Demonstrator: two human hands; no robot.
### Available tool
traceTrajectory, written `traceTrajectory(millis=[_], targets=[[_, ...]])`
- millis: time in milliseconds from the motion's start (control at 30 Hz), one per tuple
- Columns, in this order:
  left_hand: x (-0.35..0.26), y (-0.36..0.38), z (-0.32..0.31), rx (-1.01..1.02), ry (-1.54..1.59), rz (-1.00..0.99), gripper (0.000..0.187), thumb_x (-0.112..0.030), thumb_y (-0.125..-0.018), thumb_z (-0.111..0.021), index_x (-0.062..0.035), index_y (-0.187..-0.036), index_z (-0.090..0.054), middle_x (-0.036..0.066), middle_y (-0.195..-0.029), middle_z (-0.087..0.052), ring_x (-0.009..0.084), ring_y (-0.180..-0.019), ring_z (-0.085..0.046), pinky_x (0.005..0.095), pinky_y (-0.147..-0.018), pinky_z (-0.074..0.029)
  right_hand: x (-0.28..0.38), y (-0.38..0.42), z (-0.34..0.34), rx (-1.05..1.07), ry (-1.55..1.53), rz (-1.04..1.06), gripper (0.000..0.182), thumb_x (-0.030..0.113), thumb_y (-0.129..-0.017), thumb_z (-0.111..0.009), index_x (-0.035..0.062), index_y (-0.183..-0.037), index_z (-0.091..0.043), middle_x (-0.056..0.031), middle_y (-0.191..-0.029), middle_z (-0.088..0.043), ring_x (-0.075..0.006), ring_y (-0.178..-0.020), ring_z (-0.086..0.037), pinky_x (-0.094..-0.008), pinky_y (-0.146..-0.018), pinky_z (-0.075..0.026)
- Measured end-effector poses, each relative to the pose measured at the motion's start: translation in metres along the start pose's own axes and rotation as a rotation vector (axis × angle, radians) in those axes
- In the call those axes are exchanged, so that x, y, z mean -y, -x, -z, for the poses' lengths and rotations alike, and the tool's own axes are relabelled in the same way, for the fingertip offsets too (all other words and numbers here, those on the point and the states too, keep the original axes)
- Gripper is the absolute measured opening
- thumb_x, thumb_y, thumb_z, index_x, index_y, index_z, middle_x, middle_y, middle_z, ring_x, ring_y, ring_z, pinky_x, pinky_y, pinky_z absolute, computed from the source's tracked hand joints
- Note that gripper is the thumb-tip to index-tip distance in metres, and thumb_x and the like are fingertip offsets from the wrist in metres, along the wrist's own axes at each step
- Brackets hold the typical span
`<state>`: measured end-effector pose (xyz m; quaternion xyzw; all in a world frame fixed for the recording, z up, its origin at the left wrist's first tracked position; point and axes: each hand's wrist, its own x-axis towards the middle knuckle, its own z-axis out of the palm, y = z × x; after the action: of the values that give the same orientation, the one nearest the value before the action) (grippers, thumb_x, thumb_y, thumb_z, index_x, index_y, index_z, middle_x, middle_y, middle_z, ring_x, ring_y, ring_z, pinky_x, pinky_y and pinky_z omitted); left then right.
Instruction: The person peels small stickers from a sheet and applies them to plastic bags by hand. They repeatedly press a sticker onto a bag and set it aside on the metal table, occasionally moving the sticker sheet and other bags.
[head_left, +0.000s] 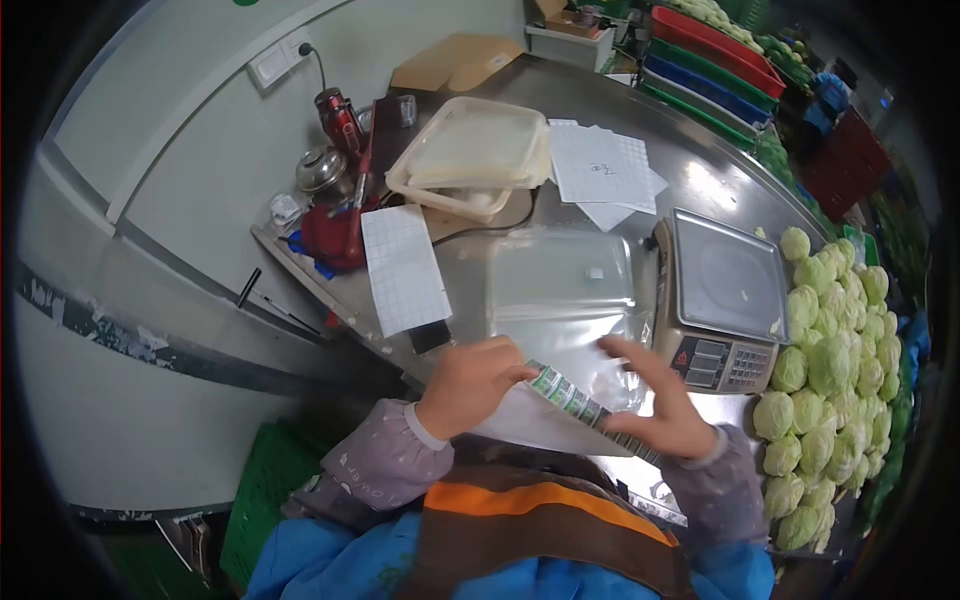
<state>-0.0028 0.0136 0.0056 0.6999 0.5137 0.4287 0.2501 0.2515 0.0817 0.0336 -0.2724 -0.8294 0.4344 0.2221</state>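
Observation:
My left hand [468,388] is closed, with thumb and fingertips pinched on the upper left end of a sheet of green-and-white printed labels [568,393]. Its white backing [530,425] hangs below the printed edge, close to my apron. Over the lower right part of the labels, my right hand [668,405] has its thumb and fingers spread wide apart, the thumb right at the printed edge. Just beyond both hands, clear plastic bags [560,272] lie flat on the steel table [690,185].
A weighing scale [728,270] stands at right, beside piled pale green cabbages [830,365]. Behind the bags are a plastic tub [470,150] and white papers [600,165]. A gridded sheet [405,268] and a red flask [338,122] occupy the left side. Stacked crates [710,75] rise behind.

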Motion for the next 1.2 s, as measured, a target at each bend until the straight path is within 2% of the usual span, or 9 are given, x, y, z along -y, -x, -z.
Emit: traceTrajectory(millis=[133, 233, 367, 433, 533, 767, 933, 1067, 1200], targets=[[-0.007, 0.007, -0.006, -0.05, 0.041, 0.059, 0.015, -0.016, -0.081, -0.068, -0.0031, -0.082, -0.062, 0.013, -0.069, -0.056, 0.0303, -0.059, -0.055, 0.035, -0.054, -0.042, -0.012, -0.023, -0.022, 0.282, -0.259, -0.482, 0.06, 0.022, -0.074, -0.077, 0.0017, -0.124, -0.052, -0.0174, -0.114, -0.06, -0.0236, -0.103, -0.059, -0.0341, -0.084, -0.047], [-0.001, 0.019, -0.012, 0.135, 0.109, 0.261, 0.013, -0.013, -0.08, -0.068, -0.0037, -0.088, -0.064, 0.015, -0.071, -0.059, 0.031, -0.061, -0.057, 0.0336, -0.056, -0.044, -0.013, -0.024, -0.025, 0.239, -0.335, -0.45, 0.048, 0.022, -0.077, -0.074, 0.0023, -0.118, -0.057, -0.0184, -0.112, -0.059, -0.0248, -0.101, -0.059, -0.035, -0.082, -0.047], [0.003, 0.021, -0.016, 0.037, 0.185, 0.258, 0.013, -0.005, -0.079, -0.064, -0.004, -0.092, -0.065, 0.017, -0.074, -0.062, 0.0322, -0.067, -0.061, 0.033, -0.06, -0.047, 0.006, -0.05, -0.024, 0.001, -0.059, 0.107, 0.04, 0.025, -0.077, -0.074, 0.0016, -0.107, -0.061, -0.0165, -0.109, -0.06, -0.0315, -0.1, -0.058, -0.0359, -0.086, -0.045], [0.006, 0.02, -0.013, 0.091, 0.058, 0.245, 0.011, -0.002, -0.081, -0.061, -0.0014, -0.09, -0.067, 0.011, -0.077, -0.066, 0.0171, -0.069, -0.063, 0.0272, -0.063, -0.047, 0.005, -0.058, -0.027, 0.06, 0.014, 0.179, 0.032, 0.016, -0.076, -0.075, 0.0024, -0.103, -0.064, -0.0117, -0.108, -0.063, -0.0226, -0.099, -0.059, -0.0346, -0.084, -0.046], [0.01, 0.025, -0.013, 0.04, 0.129, 0.206, 0.012, -0.002, -0.079, -0.061, -0.0018, -0.09, -0.067, 0.011, -0.077, -0.066, 0.0195, -0.068, -0.063, 0.0284, -0.062, -0.047, 0.008, -0.058, -0.014, 0.069, -0.292, -0.006, 0.024, 0.012, -0.075, -0.076, 0.0017, -0.094, -0.065, -0.0099, -0.098, -0.066, -0.0212, -0.093, -0.061, -0.0338, -0.084, -0.046], [0.014, 0.029, -0.009, 0.002, 0.156, 0.157, 0.012, -0.001, -0.078, -0.061, -0.0016, -0.089, -0.067, 0.01, -0.078, -0.068, 0.0188, -0.071, -0.066, 0.0274, -0.064, -0.049, 0.007, -0.063, -0.004, 0.143, -0.52, -0.151, 0.067, -0.004, -0.069, -0.077, 0.006, -0.126, -0.043, -0.0047, -0.08, -0.063, -0.0132, -0.084, -0.061, -0.0287, -0.08, -0.047], [0.009, 0.027, -0.002, 0.076, 0.204, 0.21, 0.026, 0.008, -0.072, -0.051, -0.0015, -0.091, -0.066, 0.016, -0.081, -0.066, 0.0289, -0.075, -0.065, 0.0322, -0.067, -0.05, 0.006, -0.062, -0.003, 0.375, -0.647, -0.265, 0.09, -0.011, -0.067, -0.075, 0.0114, -0.138, -0.026, -0.0106, -0.113, -0.049, -0.0155, -0.086, -0.06, -0.0263, -0.075, -0.051], [0.013, 0.03, -0.003, 0.073, 0.206, 0.192, 0.026, 0.008, -0.072, -0.051, -0.0015, -0.091, -0.066, 0.015, -0.081, -0.066, 0.0285, -0.075, -0.065, 0.0317, -0.067, -0.05, -0.005, -0.056, 0.0, 0.186, -0.85, -0.316, 0.093, -0.018, -0.068, -0.068, 0.0139, -0.141, -0.021, -0.0126, -0.126, -0.037, -0.0188, -0.096, -0.056, -0.0302, -0.077, -0.054], [0.016, 0.029, 0.001, 0.058, 0.145, 0.209, 0.014, 0.002, -0.073, -0.065, -0.0015, -0.086, -0.068, 0.01, -0.079, -0.068, 0.0167, -0.072, -0.066, 0.0268, -0.065, -0.05, -0.004, -0.055, -0.004, 0.253, -0.86, -0.333, 0.095, -0.021, -0.065, -0.067, 0.0143, -0.142, -0.022, -0.0139, -0.127, -0.036, -0.0194, -0.098, -0.055, -0.0312, -0.073, -0.055]])
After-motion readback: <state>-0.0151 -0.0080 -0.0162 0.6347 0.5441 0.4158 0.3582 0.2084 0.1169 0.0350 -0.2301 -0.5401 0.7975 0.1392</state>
